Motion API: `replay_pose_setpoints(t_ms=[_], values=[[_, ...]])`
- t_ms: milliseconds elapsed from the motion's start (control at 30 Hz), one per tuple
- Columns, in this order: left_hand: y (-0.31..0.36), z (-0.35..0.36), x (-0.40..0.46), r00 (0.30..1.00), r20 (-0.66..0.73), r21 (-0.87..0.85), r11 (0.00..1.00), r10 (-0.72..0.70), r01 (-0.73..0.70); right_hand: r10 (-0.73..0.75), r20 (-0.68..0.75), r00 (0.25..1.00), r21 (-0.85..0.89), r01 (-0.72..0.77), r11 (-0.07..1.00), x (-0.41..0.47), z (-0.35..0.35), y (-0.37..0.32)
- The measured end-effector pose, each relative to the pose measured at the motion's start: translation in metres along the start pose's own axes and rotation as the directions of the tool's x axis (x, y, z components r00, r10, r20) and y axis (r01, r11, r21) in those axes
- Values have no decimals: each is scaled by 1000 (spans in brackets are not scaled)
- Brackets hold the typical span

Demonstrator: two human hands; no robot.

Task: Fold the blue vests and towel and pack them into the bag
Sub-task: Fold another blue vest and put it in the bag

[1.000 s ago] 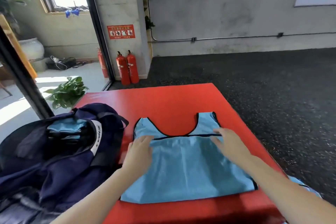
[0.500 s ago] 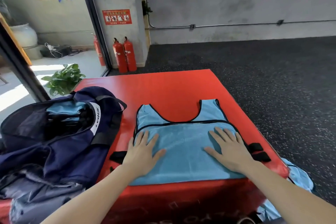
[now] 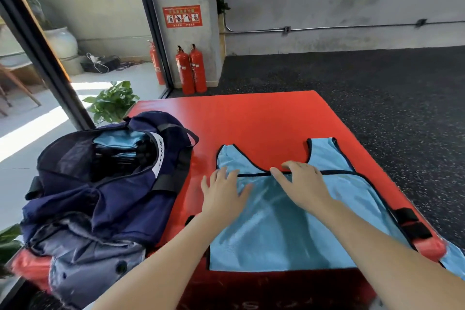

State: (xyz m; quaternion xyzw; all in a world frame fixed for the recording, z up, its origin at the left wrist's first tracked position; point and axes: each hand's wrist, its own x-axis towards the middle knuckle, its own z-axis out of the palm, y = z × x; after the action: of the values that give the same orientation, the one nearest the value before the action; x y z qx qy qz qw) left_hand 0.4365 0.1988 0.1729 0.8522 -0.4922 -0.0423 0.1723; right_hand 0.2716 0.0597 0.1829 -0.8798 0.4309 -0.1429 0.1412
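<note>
A light blue vest (image 3: 289,229) with black trim lies flat on the red mat (image 3: 251,118), folded once so its hem sits just below the neckline. My left hand (image 3: 224,191) rests flat on the vest's left part, fingers spread. My right hand (image 3: 302,184) lies on the folded hem near the middle, fingers slightly bent on the black edge. The navy bag (image 3: 105,184) stands open to the left on the mat, with light blue folded cloth (image 3: 118,137) inside it.
More blue fabric (image 3: 453,259) hangs off the mat's right front corner. Two red fire extinguishers (image 3: 191,68) stand by the pillar behind, with a potted plant (image 3: 113,103) to the left. Dark speckled floor (image 3: 390,95) surrounds the mat.
Both hands slid up the vest from its lower part to the folded hem, and the right hand moved left toward the middle. The camera view shifted too.
</note>
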Motion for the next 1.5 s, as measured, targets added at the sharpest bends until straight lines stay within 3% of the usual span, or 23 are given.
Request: replay_pose_setpoints(t_ms=[167, 300, 433, 567, 700, 800, 1000, 1067, 1167, 1267, 1333, 1400, 1433, 1500], values=[[-31, -3, 39, 995, -96, -45, 998, -42, 38, -110, 70, 991, 79, 105, 991, 43, 26, -42], [-48, 0, 75, 988, -101, -213, 973, -114, 91, -178, 104, 978, 135, 164, 977, 73, 44, -60], [-51, 6, 109, 973, -131, -388, 913, -188, 124, -135, 173, 976, 227, 94, 969, 109, 56, -77], [-46, 4, 130, 951, -71, -542, 812, -302, 217, -87, 261, 961, 298, 5, 954, 133, 62, -90], [-44, 2, 140, 935, -45, -635, 733, -353, 246, -90, 321, 943, 514, -94, 853, 139, 63, -90], [-41, 0, 143, 897, -59, -734, 628, -438, 258, -74, 277, 958, 684, -143, 715, 140, 57, -87], [-35, -12, 134, 817, -13, -946, 272, -576, 176, 47, 108, 993, 865, -117, 488, 134, 42, -73], [-35, -15, 132, 808, 29, -973, 168, -588, 157, 56, 75, 996, 881, -92, 464, 129, 36, -69], [-32, -18, 130, 820, 37, -988, 103, -571, 116, 52, 45, 998, 883, -64, 464, 124, 32, -67], [-30, -16, 127, 837, -1, -982, 161, -548, 104, -14, 89, 996, 846, -69, 528, 126, 35, -65], [-35, -11, 125, 847, -74, -897, 406, -526, 174, -60, 134, 989, 742, -60, 668, 125, 40, -62], [-41, -3, 123, 883, -138, -615, 738, -448, 278, -85, 143, 986, 614, -21, 789, 120, 42, -58], [-43, 0, 123, 897, -146, -466, 829, -416, 309, -101, 137, 985, 571, 5, 821, 118, 42, -54], [-41, 3, 121, 918, -134, -299, 898, -374, 323, -128, 130, 983, 493, 48, 869, 114, 41, -44]])
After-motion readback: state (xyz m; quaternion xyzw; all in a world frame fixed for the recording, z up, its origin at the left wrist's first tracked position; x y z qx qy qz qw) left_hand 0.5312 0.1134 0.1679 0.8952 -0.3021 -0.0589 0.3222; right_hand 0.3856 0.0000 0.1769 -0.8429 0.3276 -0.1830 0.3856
